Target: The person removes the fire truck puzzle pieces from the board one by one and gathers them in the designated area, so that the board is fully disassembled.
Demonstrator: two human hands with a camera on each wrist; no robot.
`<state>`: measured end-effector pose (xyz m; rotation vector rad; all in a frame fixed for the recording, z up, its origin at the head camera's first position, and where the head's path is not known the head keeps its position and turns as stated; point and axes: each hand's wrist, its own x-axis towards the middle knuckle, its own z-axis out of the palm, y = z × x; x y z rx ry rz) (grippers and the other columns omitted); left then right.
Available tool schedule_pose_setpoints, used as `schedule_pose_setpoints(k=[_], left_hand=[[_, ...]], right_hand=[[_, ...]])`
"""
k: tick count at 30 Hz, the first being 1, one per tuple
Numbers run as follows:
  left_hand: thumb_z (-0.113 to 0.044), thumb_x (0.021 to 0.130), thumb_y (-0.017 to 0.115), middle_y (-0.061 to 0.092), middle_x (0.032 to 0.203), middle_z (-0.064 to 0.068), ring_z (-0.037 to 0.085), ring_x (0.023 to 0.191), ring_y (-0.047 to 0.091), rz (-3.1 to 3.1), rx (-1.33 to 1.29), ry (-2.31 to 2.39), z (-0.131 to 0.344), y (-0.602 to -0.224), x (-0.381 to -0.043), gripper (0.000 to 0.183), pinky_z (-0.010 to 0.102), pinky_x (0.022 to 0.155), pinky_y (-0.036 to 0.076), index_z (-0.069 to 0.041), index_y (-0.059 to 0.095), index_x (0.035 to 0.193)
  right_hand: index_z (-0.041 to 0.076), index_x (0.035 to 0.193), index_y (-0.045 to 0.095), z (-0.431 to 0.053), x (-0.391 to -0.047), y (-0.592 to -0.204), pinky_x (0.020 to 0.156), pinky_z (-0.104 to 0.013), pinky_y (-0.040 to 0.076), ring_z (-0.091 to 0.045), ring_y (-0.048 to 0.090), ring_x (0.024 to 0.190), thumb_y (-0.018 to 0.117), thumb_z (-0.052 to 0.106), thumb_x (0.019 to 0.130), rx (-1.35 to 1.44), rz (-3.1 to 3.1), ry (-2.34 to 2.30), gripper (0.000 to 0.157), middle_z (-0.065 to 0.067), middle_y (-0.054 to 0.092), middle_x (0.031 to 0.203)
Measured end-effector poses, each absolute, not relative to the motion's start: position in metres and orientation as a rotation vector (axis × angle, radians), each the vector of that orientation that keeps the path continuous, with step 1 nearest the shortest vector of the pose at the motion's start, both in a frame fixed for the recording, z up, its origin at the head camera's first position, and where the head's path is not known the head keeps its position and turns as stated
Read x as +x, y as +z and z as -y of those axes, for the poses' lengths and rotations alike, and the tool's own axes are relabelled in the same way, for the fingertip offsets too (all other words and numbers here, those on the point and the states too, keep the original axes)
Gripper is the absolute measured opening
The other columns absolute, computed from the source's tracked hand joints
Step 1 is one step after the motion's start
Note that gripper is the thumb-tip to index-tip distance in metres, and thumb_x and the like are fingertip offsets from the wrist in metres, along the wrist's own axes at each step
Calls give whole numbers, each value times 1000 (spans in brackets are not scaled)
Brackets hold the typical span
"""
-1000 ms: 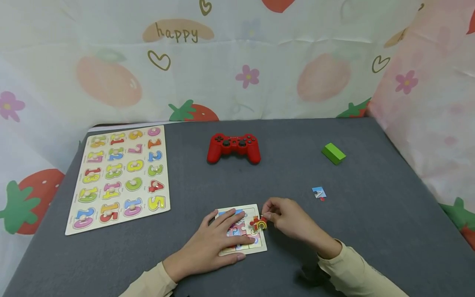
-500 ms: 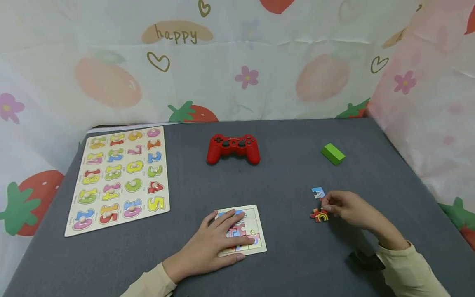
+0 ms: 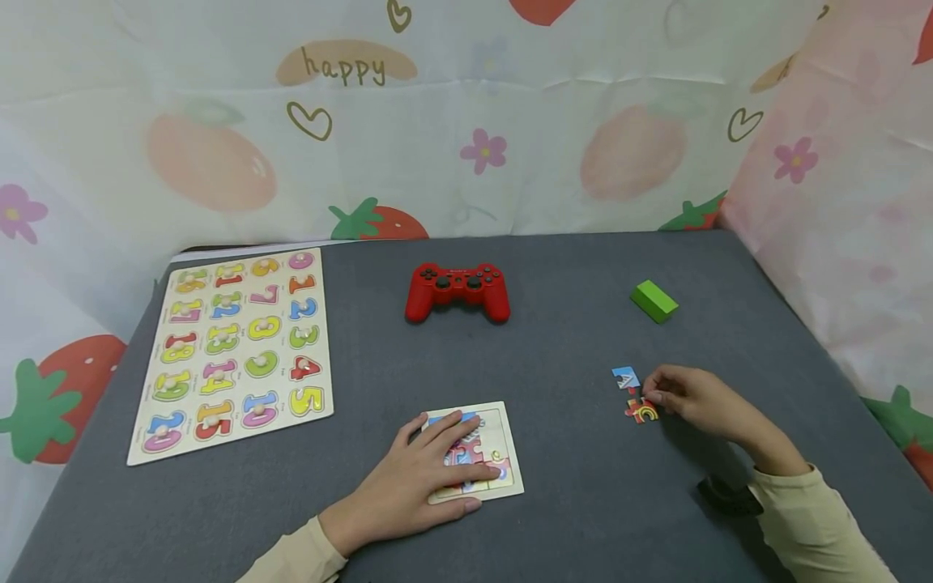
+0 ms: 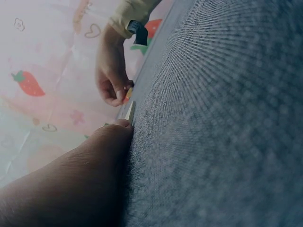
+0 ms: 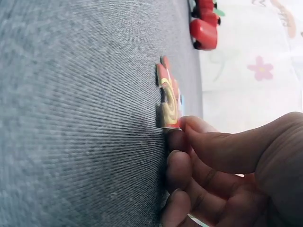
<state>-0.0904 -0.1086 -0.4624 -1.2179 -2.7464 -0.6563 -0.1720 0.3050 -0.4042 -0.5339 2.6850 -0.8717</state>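
My left hand (image 3: 430,465) lies with fingers spread over a small jigsaw puzzle board (image 3: 513,478), covering much of its picture. To the right, my right hand (image 3: 696,402) pinches the edge of a red puzzle piece with a yellow arch (image 3: 645,412) between thumb and forefinger. In the right wrist view that puzzle piece (image 5: 169,97) is held low at the grey cloth, slightly tilted. Just beyond it sits a blue and white puzzle piece (image 3: 625,377), close to the red one; whether they touch I cannot tell.
A red game controller (image 3: 457,293) stands at the back middle, a green block (image 3: 654,302) at the back right. On the left lies a large number puzzle board (image 3: 240,437) with knobbed digits. A printed curtain (image 3: 539,178) hangs behind the grey table (image 3: 379,332).
My right hand has carried the red puzzle piece from the small board's right edge to the right, then slightly farther right, beside the blue and white piece. The left hand has stayed put.
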Motion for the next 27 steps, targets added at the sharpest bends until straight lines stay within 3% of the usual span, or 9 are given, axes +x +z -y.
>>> schedule_pose_setpoints(k=[11, 19, 27], left_hand=[[-56, 94, 48, 32, 154, -2, 20, 144, 23, 2748, -1218, -670, 109, -463, -91, 37, 58, 109, 17, -52, 51, 130], [-46, 100, 41, 32, 154, -2, 20, 144, 23, 2751, -1216, -656, 110, -463, -92, 32, 58, 109, 16, -52, 51, 130], [-46, 97, 49, 37, 152, -5, 17, 143, 27, 2766, -1167, -682, 107, -463, -92, 36, 56, 109, 19, -43, 53, 133]], right_hand=[[8, 101, 59, -303, -167, -403, 64, -25, 45, -6, 54, 71, 73, 17, 85, -528, -2680, -810, 24, 1, 60, 87], [8, 102, 59, -303, -166, -402, 63, -25, 45, -4, 52, 71, 72, 16, 85, -568, -2690, -787, 23, 2, 58, 87], [6, 101, 61, -280, -149, -380, 63, -26, 47, -8, 54, 76, 72, 15, 85, -613, -2793, -683, 22, -3, 60, 94]])
